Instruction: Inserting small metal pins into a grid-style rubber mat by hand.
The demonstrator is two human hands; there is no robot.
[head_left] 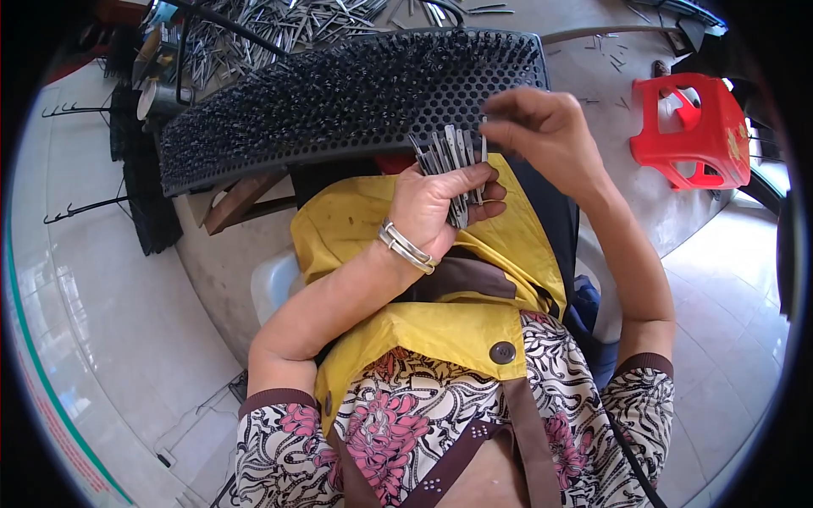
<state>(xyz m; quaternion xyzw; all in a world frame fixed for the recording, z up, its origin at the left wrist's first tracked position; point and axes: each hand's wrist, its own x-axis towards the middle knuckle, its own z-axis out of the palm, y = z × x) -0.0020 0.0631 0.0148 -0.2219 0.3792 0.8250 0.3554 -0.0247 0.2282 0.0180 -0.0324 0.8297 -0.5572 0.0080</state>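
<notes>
My left hand (440, 190) is closed around a fanned bundle of slim, flat metal pieces (447, 152), held above my lap with their ends pointing up. To the right of the bundle, my right hand (550, 140) has thumb and forefinger curled in a pinch. One thin metal piece seems to reach up to those fingertips, its top partly hidden by them. Just beyond both hands lies a long black rack (423, 108) full of honeycomb holes. Small dark metal pieces (322, 93) stand packed in most of it; bare holes show toward its right end.
A heap of loose metal pieces (271, 30) covers the surface behind the rack. A red plastic stool (690, 127) stands at the right. Metal hooks (85, 110) stick out at the left, near a metal can (161, 100). My yellow apron (339, 224) spreads across my lap.
</notes>
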